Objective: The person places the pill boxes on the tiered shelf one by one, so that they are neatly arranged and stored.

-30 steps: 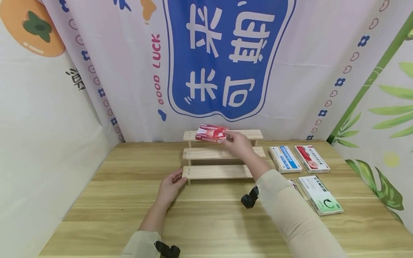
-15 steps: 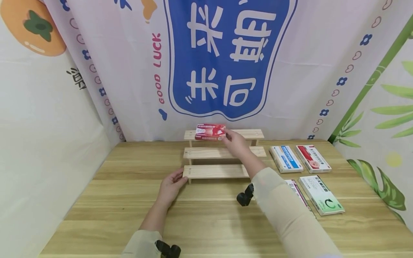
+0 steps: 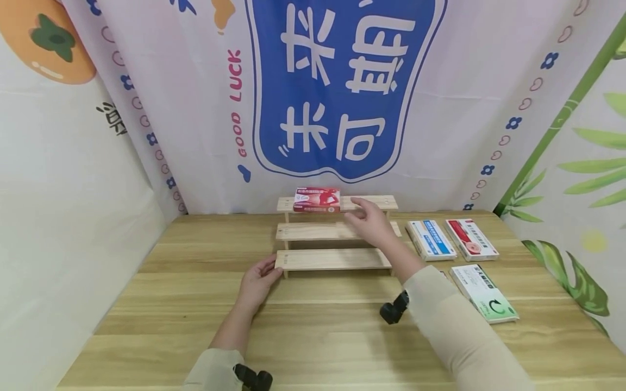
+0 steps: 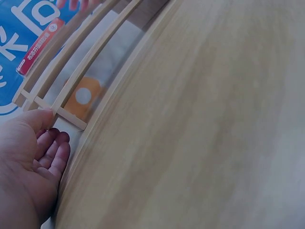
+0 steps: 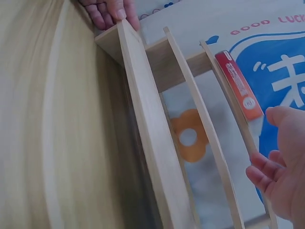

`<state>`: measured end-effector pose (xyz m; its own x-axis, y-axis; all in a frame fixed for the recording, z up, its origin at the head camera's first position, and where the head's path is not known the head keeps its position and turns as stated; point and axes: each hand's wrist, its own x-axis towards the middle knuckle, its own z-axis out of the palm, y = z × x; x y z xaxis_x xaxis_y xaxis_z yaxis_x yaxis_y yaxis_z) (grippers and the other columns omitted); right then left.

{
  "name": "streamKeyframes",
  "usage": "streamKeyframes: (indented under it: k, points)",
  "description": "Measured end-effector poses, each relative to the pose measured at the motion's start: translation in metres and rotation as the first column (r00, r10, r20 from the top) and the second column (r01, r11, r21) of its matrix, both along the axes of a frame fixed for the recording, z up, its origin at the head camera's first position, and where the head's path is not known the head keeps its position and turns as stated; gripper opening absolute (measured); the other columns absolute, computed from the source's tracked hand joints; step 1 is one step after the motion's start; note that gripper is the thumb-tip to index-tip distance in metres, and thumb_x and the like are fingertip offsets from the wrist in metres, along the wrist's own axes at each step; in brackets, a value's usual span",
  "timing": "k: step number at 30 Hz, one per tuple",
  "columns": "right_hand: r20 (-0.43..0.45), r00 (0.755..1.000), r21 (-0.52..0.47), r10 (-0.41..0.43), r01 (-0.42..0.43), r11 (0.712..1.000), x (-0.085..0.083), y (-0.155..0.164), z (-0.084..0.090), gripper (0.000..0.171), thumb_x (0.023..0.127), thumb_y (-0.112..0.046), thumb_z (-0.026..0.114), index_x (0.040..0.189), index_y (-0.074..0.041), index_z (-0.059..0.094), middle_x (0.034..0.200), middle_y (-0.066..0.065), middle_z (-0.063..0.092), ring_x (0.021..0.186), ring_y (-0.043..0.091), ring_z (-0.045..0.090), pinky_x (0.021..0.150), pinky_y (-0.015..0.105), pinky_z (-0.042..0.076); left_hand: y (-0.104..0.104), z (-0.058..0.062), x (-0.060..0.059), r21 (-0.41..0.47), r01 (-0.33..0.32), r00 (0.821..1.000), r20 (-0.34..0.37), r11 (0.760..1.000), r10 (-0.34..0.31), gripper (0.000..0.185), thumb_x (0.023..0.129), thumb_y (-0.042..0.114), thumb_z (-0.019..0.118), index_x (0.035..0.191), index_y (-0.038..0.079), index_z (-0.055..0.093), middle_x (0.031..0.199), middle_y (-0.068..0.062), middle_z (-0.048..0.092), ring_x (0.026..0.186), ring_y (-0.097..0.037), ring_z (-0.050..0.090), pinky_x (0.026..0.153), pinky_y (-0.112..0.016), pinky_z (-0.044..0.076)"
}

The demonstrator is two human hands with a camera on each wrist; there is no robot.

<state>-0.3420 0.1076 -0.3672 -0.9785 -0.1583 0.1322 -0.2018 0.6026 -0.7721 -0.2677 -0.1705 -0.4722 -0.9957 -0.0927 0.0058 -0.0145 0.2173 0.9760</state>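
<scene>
Wooden bench (image 3: 313,336) under printed cloth walls (image 3: 73,179) carries a three-step rack (image 3: 332,259). Red box (image 3: 317,200) stands on its top step. Right hand (image 3: 373,221), released, hovers at the box's 4 o'clock; left hand (image 3: 258,281), fingers relaxed, touches the lowest step's left end.

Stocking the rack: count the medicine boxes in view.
4, perhaps 5. Red box on the rack's top step; blue-striped box, red-striped box and green box on the table. The right sleeve may hide another.
</scene>
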Motion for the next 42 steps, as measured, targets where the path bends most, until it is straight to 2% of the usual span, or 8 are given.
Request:
streamKeyframes:
  k: [5,11,18,20,24,28,36,42]
  points:
    - [-0.022,1.000,0.051,-0.005,0.006,0.999,0.016,0.026,-0.006,0.054,0.082,-0.041,0.053,0.130,-0.025,0.034,0.134,0.003,0.035,0.112,0.025,0.045,0.083,0.040,0.048,-0.002,0.001,0.000,-0.004,0.009,1.000,0.002,1.000,-0.009,0.044,0.079,0.021,0.061,0.120,0.012,0.049,0.121,-0.009,0.054,0.111,-0.019,0.050,0.094,-0.033,0.042]
    - [-0.027,1.000,0.057,-0.009,0.011,0.998,0.040,0.059,-0.013,0.058,0.081,-0.047,0.052,0.131,-0.027,0.032,0.136,0.006,0.033,0.118,0.030,0.039,0.089,0.046,0.043,-0.002,-0.002,-0.001,-0.014,0.007,1.000,0.002,1.000,-0.007,0.044,0.079,0.023,0.062,0.120,0.012,0.050,0.121,-0.009,0.054,0.111,-0.020,0.050,0.094,-0.035,0.042]
    - [-0.087,0.996,0.069,-0.017,0.023,0.997,0.062,0.091,-0.021,0.059,0.082,-0.044,0.052,0.131,-0.019,0.033,0.136,0.009,0.033,0.118,0.033,0.037,0.094,0.050,0.037,-0.001,-0.002,-0.001,-0.029,-0.003,1.000,0.011,1.000,0.003,0.044,0.078,0.023,0.062,0.119,0.013,0.050,0.121,-0.008,0.054,0.111,-0.020,0.050,0.094,-0.034,0.042]
    - [-0.097,0.995,0.086,-0.031,0.040,0.996,0.068,0.100,-0.023,0.060,0.081,-0.045,0.052,0.132,-0.019,0.033,0.136,0.010,0.033,0.118,0.033,0.037,0.094,0.050,0.038,-0.001,-0.001,-0.001,-0.029,-0.009,1.000,0.015,1.000,0.010,0.044,0.078,0.023,0.062,0.119,0.014,0.050,0.120,-0.008,0.055,0.111,-0.019,0.050,0.094,-0.033,0.042]
    - [-0.050,0.995,0.130,-0.087,0.093,0.987,0.080,0.119,-0.027,0.067,0.079,-0.054,0.049,0.134,-0.023,0.027,0.139,0.012,0.028,0.121,0.035,0.033,0.095,0.052,0.035,-0.002,-0.001,-0.001,-0.027,-0.004,1.000,0.016,1.000,0.004,0.043,0.079,0.022,0.061,0.119,0.014,0.050,0.121,-0.007,0.054,0.112,-0.018,0.050,0.095,-0.033,0.041]
    - [-0.029,0.989,0.168,-0.145,0.148,0.975,0.095,0.139,-0.032,0.069,0.079,-0.056,0.047,0.136,-0.023,0.024,0.140,0.014,0.027,0.124,0.037,0.030,0.096,0.054,0.032,-0.002,-0.001,-0.001,-0.028,0.005,1.000,0.018,1.000,-0.004,0.043,0.079,0.022,0.061,0.119,0.014,0.049,0.121,-0.007,0.054,0.112,-0.018,0.049,0.095,-0.033,0.041]
    - [-0.078,0.974,0.242,-0.212,0.225,0.944,0.123,0.174,-0.042,0.070,0.081,-0.055,0.044,0.137,-0.019,0.023,0.137,0.019,0.029,0.120,0.043,0.030,0.089,0.061,0.030,0.000,0.001,0.000,-0.027,0.003,1.000,0.011,1.000,-0.003,0.043,0.079,0.020,0.061,0.120,0.013,0.049,0.122,-0.009,0.054,0.112,-0.020,0.050,0.095,-0.033,0.042]
    - [-0.141,0.961,0.250,-0.239,0.268,0.931,0.141,0.194,-0.054,0.064,0.082,-0.044,0.051,0.134,-0.012,0.030,0.134,0.024,0.031,0.117,0.047,0.030,0.086,0.064,0.027,0.000,0.000,-0.001,-0.018,0.009,1.000,0.012,1.000,-0.009,0.043,0.079,0.019,0.061,0.120,0.012,0.049,0.122,-0.009,0.054,0.112,-0.019,0.050,0.095,-0.032,0.042]
